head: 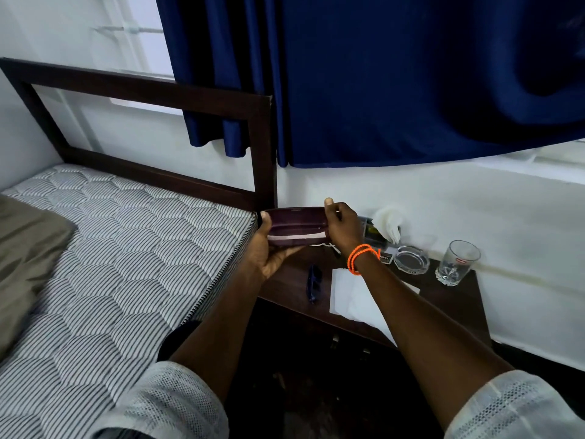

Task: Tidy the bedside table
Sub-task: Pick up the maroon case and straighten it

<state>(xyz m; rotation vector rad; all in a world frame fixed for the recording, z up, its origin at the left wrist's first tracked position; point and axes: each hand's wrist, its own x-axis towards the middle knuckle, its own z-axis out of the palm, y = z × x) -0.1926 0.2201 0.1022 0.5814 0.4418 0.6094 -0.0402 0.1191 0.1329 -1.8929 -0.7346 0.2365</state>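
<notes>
A dark purple glasses case (296,224) hangs open above the left end of the dark wooden bedside table (443,299). My left hand (269,248) holds the case from below at its left end. My right hand (343,224) grips the case's right end, thumb on top. On the table lie dark blue glasses (314,282), a white paper sheet (351,296), a glass ashtray (411,259), a drinking glass (457,263), a crumpled white tissue (389,223) and a small box (370,232) behind my right wrist.
The bed's striped mattress (126,264) lies to the left with an olive cloth (28,248) on it. A dark headboard (262,153) stands beside the table. A blue curtain (380,74) hangs above against the white wall.
</notes>
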